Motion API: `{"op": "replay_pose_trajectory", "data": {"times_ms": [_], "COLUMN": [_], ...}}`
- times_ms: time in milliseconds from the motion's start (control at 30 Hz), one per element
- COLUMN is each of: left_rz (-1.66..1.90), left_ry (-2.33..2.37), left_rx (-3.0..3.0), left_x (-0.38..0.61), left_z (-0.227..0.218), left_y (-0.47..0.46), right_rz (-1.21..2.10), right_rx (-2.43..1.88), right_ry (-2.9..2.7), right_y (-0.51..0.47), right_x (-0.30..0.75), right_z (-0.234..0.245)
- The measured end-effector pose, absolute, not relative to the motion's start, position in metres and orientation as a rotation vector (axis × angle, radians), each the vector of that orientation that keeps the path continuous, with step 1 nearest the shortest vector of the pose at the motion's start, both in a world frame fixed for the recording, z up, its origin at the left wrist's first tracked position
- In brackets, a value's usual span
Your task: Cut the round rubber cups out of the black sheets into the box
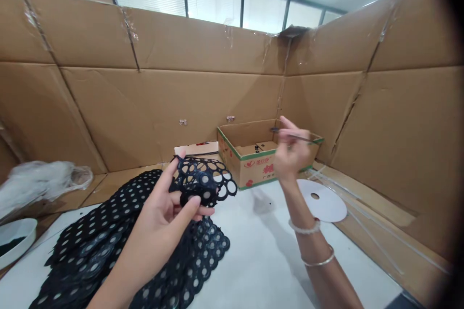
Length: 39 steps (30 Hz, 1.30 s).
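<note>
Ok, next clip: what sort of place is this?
Probably a small handwork workshop: flattened cardboard panels screen off a white work table, a heap of black ring-patterned lace lies on it, and an open cardboard carton stands at the back.

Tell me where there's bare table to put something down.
Bare white tabletop lies between the black perforated lace pile and the right forearm, running up to the cardboard box. The lace crowds the left side, up to the white bowl.
</note>
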<state>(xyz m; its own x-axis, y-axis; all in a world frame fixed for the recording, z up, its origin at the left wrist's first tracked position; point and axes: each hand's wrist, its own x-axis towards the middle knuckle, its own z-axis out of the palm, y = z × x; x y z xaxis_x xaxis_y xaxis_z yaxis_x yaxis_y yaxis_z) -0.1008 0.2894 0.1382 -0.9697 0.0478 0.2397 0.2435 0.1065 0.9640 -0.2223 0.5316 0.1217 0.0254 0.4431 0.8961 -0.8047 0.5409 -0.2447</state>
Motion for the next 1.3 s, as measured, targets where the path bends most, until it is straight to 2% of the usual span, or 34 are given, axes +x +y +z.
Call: {"op": "replay_pose_trajectory", "data": {"times_ms": [133,300,433,700,1000,1167,1300], "left_rz": [-2.134,-2.241,-2.285,-2.336,-2.096,-1.741,-1.615], "left_ry": [-2.029,-1.949,-1.942,-1.904,-2.045,-2.013,-2.031], "left_rx": [-0.265,-0.292,-0.308,-0.332,-0.324,-0.267,-0.297], "left_x": [-0.102,-0.1,-0.094,-0.09,-0.087,-0.084,-0.083], "left_z": [0.142,0.138,0.138,0.135,0.135,0.12,0.113], "left_y": [0.288,0.286,0.287,0.289,0.293,0.302,0.304], "right_rz": [1.104,1.256,1.083,0.893,0.79,0.68,0.68], "right_rx": [0.421,0.933,1.207,1.176,1.086,0.948,0.926], "right_ry": [-1.373,-1.306,-1.31,-1.277,-1.264,-1.156,-1.123], "right_y": [0.51,0.46,0.44,0.444,0.436,0.424,0.422], "right_x": [-0.228,-0.155,-0.128,-0.136,-0.131,-0.133,-0.142], "right_z": [0.112,0.124,0.122,0.114,0.118,0.113,0.105]}}
